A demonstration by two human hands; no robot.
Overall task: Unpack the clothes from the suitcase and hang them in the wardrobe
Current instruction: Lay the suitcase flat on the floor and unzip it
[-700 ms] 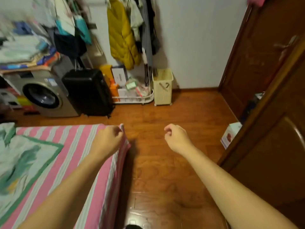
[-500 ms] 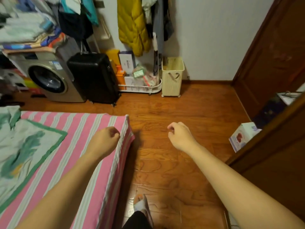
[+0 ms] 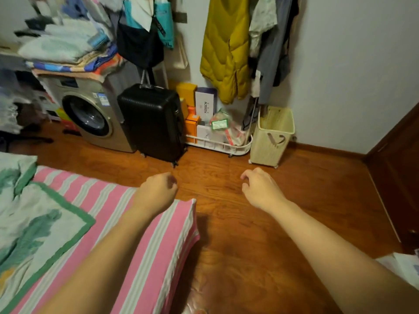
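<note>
A closed black hard-shell suitcase (image 3: pixel 154 122) stands upright on the wooden floor against the far wall, its handle raised. My left hand (image 3: pixel 156 192) hangs in a loose fist over the corner of the bed, holding nothing. My right hand (image 3: pixel 260 188) hovers over the bare floor with fingers loosely curled, also holding nothing. Both hands are well short of the suitcase. A yellow padded coat (image 3: pixel 225 46) and other garments hang on the wall above. The dark wooden door (image 3: pixel 399 159) at the right edge is only partly in view.
A bed with a pink striped sheet (image 3: pixel 145 236) fills the lower left. A washing machine (image 3: pixel 90 112) piled with folded textiles stands left of the suitcase. A white rack of boxes (image 3: pixel 217 141) and a cream laundry basket (image 3: pixel 272 134) sit to its right.
The view has moved forward and turned left toward the suitcase, which is now nearer and more central. Both hands stay extended and hold nothing; the wooden door has slid out to the right edge.
</note>
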